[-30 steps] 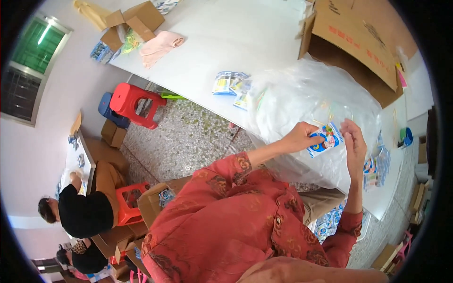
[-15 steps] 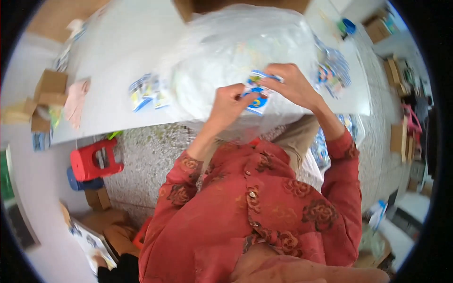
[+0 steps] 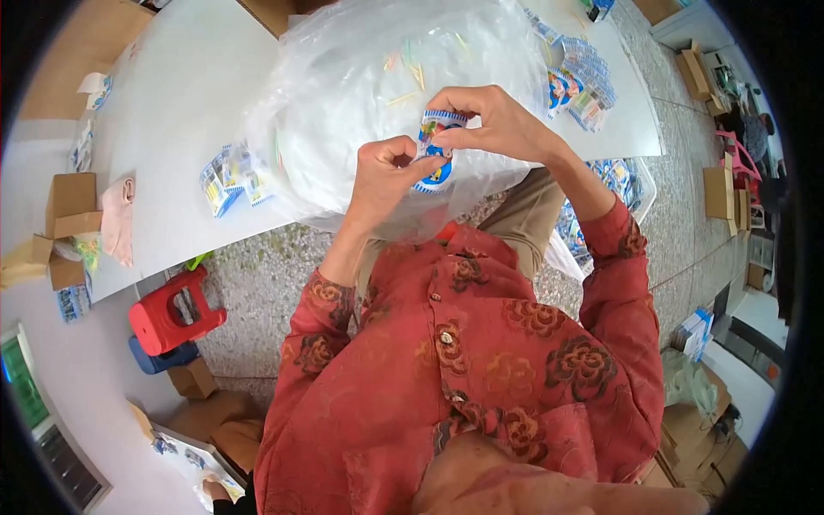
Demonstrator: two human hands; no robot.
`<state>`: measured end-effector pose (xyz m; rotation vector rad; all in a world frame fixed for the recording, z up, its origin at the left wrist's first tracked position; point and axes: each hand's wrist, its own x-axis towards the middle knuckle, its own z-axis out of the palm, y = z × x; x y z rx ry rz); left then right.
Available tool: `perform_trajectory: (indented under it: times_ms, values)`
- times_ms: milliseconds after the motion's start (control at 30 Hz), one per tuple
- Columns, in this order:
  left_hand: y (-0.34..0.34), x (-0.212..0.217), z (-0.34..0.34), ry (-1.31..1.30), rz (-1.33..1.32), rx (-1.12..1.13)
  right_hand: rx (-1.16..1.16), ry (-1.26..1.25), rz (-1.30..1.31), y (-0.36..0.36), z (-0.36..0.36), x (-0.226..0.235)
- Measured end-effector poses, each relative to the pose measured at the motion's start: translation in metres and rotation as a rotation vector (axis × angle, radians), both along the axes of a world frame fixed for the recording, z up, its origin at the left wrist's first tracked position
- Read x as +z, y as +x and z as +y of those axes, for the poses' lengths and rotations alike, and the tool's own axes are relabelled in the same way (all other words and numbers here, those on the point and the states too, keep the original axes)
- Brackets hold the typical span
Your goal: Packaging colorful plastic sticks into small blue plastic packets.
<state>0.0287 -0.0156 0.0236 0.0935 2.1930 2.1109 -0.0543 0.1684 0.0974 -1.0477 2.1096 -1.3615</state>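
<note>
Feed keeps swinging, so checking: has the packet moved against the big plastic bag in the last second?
Yes. The packet, held in both hands, has come from the plastic bag's far right edge to over its near middle.

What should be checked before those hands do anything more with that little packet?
1. Packet held by both hands: ok.
2. Left hand grips its lower part: ok.
3. Right hand pinches its top edge: ok.
4. Packet sealed or open: cannot tell.
5. Big clear bag lies right under the hands: ok.
6. Packet piles within reach on the table: ok.
</note>
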Motion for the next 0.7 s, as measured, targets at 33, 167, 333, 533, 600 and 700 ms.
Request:
perform_trajectory:
  times_ms: [33,167,333,533,600,700]
  values:
    - [-0.001,0.004,0.002,0.042,0.003,0.025,0.024,0.009,0.042,-0.001,-0.001,0.001]
    - [0.001,0.019,0.005,0.219,-0.076,0.154,-0.042,-0.078,-0.124,-0.003,-0.002,-0.02]
    - [0.003,0.016,0.014,0.54,-0.054,0.329,-0.465,-0.471,-0.263,0.008,-0.01,-0.057]
    - [-0.002,0.006,0.016,0.426,0.009,0.584,-0.455,-0.554,-0.506,0.04,-0.02,-0.075]
    - [-0.005,0.009,0.014,0.401,0.034,0.595,-0.416,-0.525,-0.528,0.045,-0.018,-0.086]
    - [-0.006,0.011,0.012,0.351,0.057,0.556,-0.339,-0.397,-0.549,0.046,-0.009,-0.088]
